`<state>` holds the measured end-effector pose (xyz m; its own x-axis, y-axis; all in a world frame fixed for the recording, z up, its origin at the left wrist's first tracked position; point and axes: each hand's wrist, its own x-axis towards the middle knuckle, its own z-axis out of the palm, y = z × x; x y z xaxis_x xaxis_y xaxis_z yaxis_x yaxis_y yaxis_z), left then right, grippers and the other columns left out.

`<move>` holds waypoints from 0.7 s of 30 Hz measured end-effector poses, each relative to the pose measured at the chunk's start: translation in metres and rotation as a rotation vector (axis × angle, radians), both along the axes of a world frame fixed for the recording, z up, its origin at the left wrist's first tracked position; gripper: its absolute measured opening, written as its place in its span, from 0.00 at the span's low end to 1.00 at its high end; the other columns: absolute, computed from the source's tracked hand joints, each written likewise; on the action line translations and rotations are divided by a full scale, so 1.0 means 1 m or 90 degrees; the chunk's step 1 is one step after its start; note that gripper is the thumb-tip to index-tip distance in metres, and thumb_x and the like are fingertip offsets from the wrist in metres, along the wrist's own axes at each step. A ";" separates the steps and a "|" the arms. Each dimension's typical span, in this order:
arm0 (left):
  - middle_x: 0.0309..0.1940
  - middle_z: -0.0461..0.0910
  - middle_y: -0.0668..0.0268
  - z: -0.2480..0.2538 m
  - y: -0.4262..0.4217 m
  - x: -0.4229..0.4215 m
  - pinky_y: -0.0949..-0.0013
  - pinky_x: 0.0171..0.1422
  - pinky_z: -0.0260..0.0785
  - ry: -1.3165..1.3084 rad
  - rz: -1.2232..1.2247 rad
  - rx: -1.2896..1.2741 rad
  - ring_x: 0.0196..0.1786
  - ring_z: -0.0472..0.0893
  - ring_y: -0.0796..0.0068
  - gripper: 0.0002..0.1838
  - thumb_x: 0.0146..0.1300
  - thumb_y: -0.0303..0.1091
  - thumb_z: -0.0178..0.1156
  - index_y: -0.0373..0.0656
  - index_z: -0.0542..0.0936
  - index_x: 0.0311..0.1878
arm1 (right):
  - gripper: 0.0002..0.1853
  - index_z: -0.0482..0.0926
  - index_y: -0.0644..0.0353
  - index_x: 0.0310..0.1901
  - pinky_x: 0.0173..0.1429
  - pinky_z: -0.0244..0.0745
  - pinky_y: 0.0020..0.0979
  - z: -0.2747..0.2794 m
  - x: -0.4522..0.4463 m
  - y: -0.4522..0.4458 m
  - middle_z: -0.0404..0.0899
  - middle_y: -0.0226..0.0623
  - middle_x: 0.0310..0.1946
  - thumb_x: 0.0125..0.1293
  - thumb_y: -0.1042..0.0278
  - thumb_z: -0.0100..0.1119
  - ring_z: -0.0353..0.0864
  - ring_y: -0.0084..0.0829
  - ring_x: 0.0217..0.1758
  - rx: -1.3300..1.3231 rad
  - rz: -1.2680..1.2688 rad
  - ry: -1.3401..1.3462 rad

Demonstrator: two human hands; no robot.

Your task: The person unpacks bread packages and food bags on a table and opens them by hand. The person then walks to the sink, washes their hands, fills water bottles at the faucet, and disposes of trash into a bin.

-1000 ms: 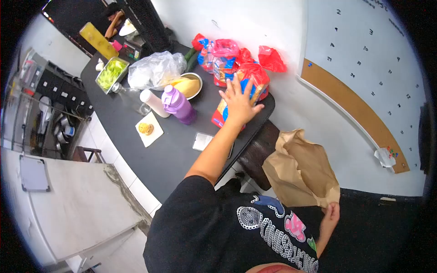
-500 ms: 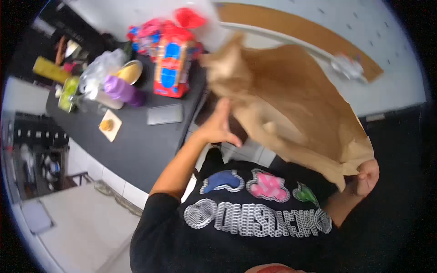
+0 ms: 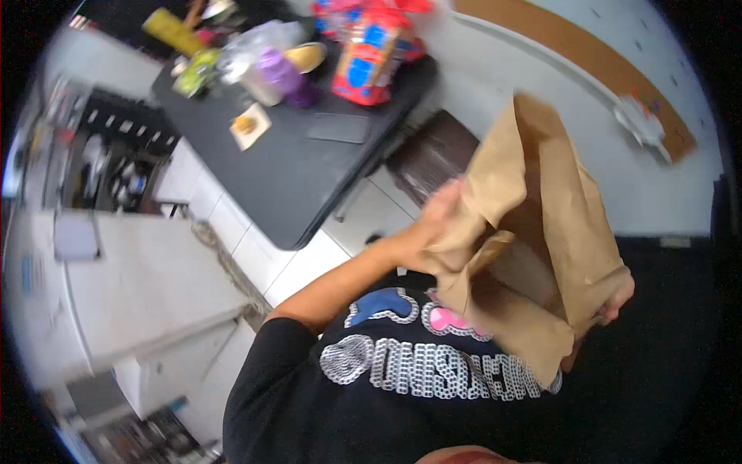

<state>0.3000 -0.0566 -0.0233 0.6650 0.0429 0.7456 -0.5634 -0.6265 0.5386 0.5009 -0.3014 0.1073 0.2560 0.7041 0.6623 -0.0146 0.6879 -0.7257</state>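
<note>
A creased brown paper bag (image 3: 576,201) is held up in front of my chest, its mouth gaping toward me so that the shaded inside shows. My left hand (image 3: 430,233) grips the bag's left side; some of its fingers are hidden by the paper. On the lower right edge, my right hand (image 3: 616,300) is closed around the paper, mostly covered by it. Part of the rim folds inward near my left hand.
A dark table (image 3: 301,182) at upper left bears a red-and-blue package (image 3: 371,66), a purple bottle (image 3: 282,73), a grey flat object (image 3: 338,127) and a small yellow item on a pale square (image 3: 250,127). A brown seat (image 3: 434,155) stands beside it.
My left hand, open beside the bag before, now holds its left side. The bag has been turned, its mouth now facing me. The table appears higher as my view shifted.
</note>
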 end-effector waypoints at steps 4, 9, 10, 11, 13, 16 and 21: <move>0.56 0.66 0.51 -0.008 -0.020 -0.017 0.54 0.65 0.48 0.201 -0.045 -0.021 0.60 0.62 0.52 0.27 0.52 0.43 0.64 0.37 0.74 0.52 | 0.34 0.60 0.59 0.54 0.61 0.62 0.38 -0.001 -0.024 0.062 0.65 0.41 0.55 0.55 0.46 0.62 0.64 0.39 0.58 0.041 0.176 0.031; 0.42 0.79 0.59 0.015 -0.059 -0.007 0.66 0.51 0.70 0.247 0.052 -0.476 0.43 0.77 0.67 0.16 0.58 0.36 0.61 0.40 0.77 0.47 | 0.41 0.58 0.58 0.60 0.65 0.62 0.40 0.014 0.000 0.108 0.64 0.42 0.60 0.53 0.42 0.64 0.62 0.41 0.64 0.051 0.312 0.097; 0.41 0.80 0.59 0.034 -0.057 -0.013 0.69 0.51 0.70 0.272 0.078 -0.527 0.42 0.78 0.69 0.15 0.59 0.35 0.59 0.39 0.77 0.47 | 0.42 0.57 0.58 0.62 0.66 0.62 0.40 0.020 -0.005 0.117 0.63 0.42 0.61 0.53 0.42 0.64 0.62 0.42 0.65 0.049 0.333 0.116; 0.41 0.80 0.59 0.053 -0.051 -0.023 0.71 0.50 0.70 0.296 0.107 -0.578 0.42 0.78 0.71 0.14 0.60 0.34 0.57 0.37 0.77 0.47 | 0.44 0.57 0.57 0.63 0.66 0.61 0.40 0.025 -0.004 0.123 0.63 0.42 0.62 0.52 0.41 0.65 0.61 0.42 0.66 0.040 0.339 0.141; 0.45 0.79 0.60 0.071 -0.036 -0.041 0.72 0.52 0.70 0.331 0.135 -0.656 0.45 0.78 0.73 0.15 0.64 0.32 0.52 0.37 0.75 0.51 | 0.54 0.52 0.60 0.66 0.70 0.56 0.42 0.052 -0.032 0.136 0.59 0.44 0.65 0.45 0.39 0.69 0.57 0.42 0.69 -0.232 0.127 0.196; 0.53 0.76 0.57 0.068 -0.031 -0.067 0.67 0.59 0.67 0.512 0.209 -0.498 0.54 0.75 0.69 0.18 0.66 0.31 0.50 0.38 0.72 0.58 | 0.68 0.46 0.63 0.69 0.72 0.50 0.42 0.047 -0.047 0.153 0.53 0.51 0.68 0.30 0.41 0.79 0.53 0.42 0.71 -0.135 0.242 -0.188; 0.59 0.71 0.55 0.108 -0.077 -0.103 0.63 0.68 0.59 0.470 0.204 -0.528 0.63 0.69 0.62 0.22 0.62 0.33 0.57 0.42 0.71 0.60 | 0.65 0.45 0.54 0.71 0.66 0.59 0.37 0.049 -0.109 0.216 0.53 0.58 0.67 0.34 0.42 0.75 0.61 0.48 0.68 -0.245 0.622 -0.656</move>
<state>0.1972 -0.1333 0.0850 0.7970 0.5834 -0.1563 0.1805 0.0169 0.9834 0.3919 -0.0850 0.1567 -0.8730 0.4876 -0.0115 0.2763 0.4748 -0.8356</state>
